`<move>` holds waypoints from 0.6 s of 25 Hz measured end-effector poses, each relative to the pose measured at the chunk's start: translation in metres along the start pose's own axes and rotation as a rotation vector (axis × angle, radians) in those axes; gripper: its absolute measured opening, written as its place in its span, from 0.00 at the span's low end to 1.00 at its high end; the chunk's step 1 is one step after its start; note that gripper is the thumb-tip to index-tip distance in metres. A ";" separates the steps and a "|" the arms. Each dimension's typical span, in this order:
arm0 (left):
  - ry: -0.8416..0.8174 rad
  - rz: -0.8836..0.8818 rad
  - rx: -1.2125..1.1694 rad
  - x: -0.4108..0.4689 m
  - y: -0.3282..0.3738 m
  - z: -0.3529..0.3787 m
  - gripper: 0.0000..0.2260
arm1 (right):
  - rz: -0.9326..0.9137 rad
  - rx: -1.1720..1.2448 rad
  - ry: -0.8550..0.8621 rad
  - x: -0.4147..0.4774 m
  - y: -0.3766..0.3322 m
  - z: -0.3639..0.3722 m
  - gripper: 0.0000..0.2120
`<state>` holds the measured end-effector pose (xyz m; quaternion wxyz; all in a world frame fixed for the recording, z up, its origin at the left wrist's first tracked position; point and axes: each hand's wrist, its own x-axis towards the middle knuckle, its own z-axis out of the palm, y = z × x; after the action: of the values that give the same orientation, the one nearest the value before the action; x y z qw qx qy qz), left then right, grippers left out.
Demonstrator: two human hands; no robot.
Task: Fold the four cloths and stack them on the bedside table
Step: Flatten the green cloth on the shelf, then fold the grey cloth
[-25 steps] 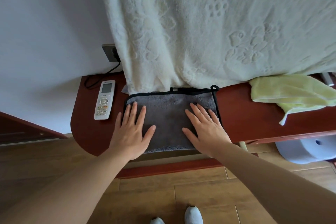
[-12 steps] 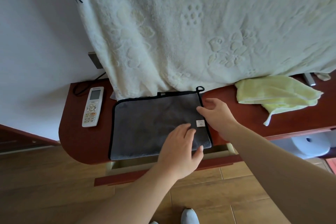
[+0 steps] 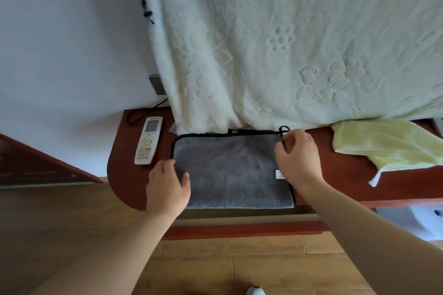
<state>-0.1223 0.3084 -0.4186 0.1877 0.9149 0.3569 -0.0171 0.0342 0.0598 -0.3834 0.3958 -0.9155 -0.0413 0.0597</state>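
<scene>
Across the upper frame, a plush cream bedspread (image 3: 287, 43) embossed with flowers. Below it, a glossy reddish wooden desk (image 3: 335, 175), left end rounded. At centre on the desk, a flat, fluffy grey cloth (image 3: 230, 170), rectangular, black-trimmed. At right, a crumpled pale yellow cloth (image 3: 383, 146). Left hand (image 3: 167, 189) curled round the grey cloth's left edge, thumb on top; right hand (image 3: 299, 160) pinching its upper right trim. Left of the cloth, a slim white remote (image 3: 148, 143).

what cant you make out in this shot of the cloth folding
Head view:
Left hand: motion blur, so its grip on the grey cloth is unclear.
Grey cloth's far edge: under the white blanket.
Cloth's label: too small to read, partly behind the right hand.
Yellow cloth: right end cut off by the frame edge.
Other two cloths: out of view.
</scene>
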 end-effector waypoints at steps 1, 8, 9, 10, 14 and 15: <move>0.003 -0.089 -0.041 0.000 -0.007 -0.005 0.25 | -0.109 -0.010 -0.051 -0.003 -0.016 0.009 0.06; -0.102 -0.272 -0.324 -0.002 -0.031 -0.019 0.27 | -0.403 -0.276 -0.689 -0.015 -0.105 0.107 0.22; -0.127 -0.271 -0.347 -0.003 -0.032 -0.020 0.26 | -0.428 -0.326 -0.719 -0.015 -0.110 0.116 0.24; -0.148 -0.272 -0.366 -0.005 -0.030 -0.022 0.26 | -0.442 -0.380 -0.750 -0.015 -0.113 0.122 0.25; -0.172 -0.318 -0.415 -0.007 -0.029 -0.026 0.23 | -0.514 -0.557 -0.847 -0.007 -0.126 0.134 0.28; -0.168 -0.336 -0.419 -0.007 -0.028 -0.026 0.23 | -0.547 -0.586 -0.854 -0.002 -0.128 0.134 0.28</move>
<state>-0.1484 0.3314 -0.4027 0.3962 0.7796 0.4824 -0.0497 0.0096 0.2435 -0.3812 0.0755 -0.8376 -0.4468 0.3052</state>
